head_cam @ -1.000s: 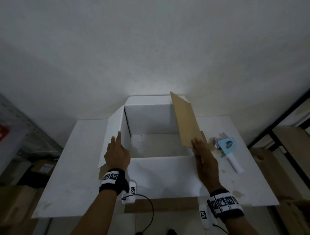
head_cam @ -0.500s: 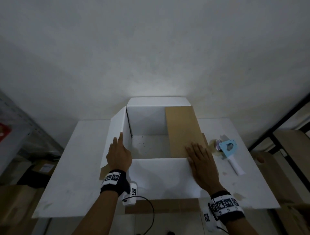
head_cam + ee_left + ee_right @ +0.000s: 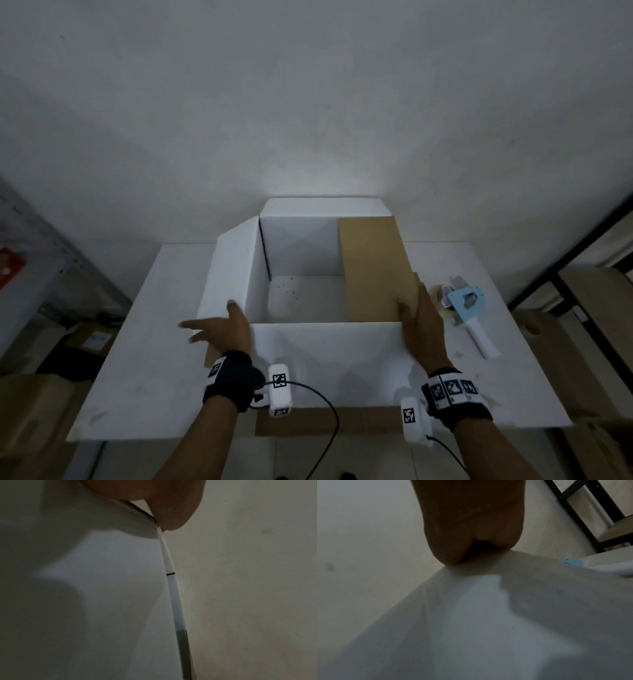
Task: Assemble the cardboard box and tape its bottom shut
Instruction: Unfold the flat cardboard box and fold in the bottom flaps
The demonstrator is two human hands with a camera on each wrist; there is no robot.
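Note:
A white cardboard box (image 3: 301, 246) stands open on the white table (image 3: 161, 342). Its right flap (image 3: 373, 270), brown side up, lies folded in over the opening. The left flap (image 3: 229, 274) leans outward and the near flap (image 3: 325, 359) hangs toward me. My right hand (image 3: 411, 308) rests with straight fingers on the brown flap's near right corner. My left hand (image 3: 212, 325), blurred, has spread fingers at the left flap's near corner. In the left wrist view a thumb (image 3: 171, 507) touches the flap's edge (image 3: 169, 561). A blue tape dispenser (image 3: 469, 308) lies right of the box.
A metal shelf (image 3: 30, 274) stands at the left with brown cartons (image 3: 85, 342) on the floor under it. A black rack (image 3: 582, 260) and more cartons stand at the right. The wall is close behind the box. A cable (image 3: 325, 411) hangs from my left wrist.
The brown right flap swung from standing to lying flat over the opening. My right hand slid to its right edge. My left hand turned and swung left, fingers spreading, and the left flap leans further out.

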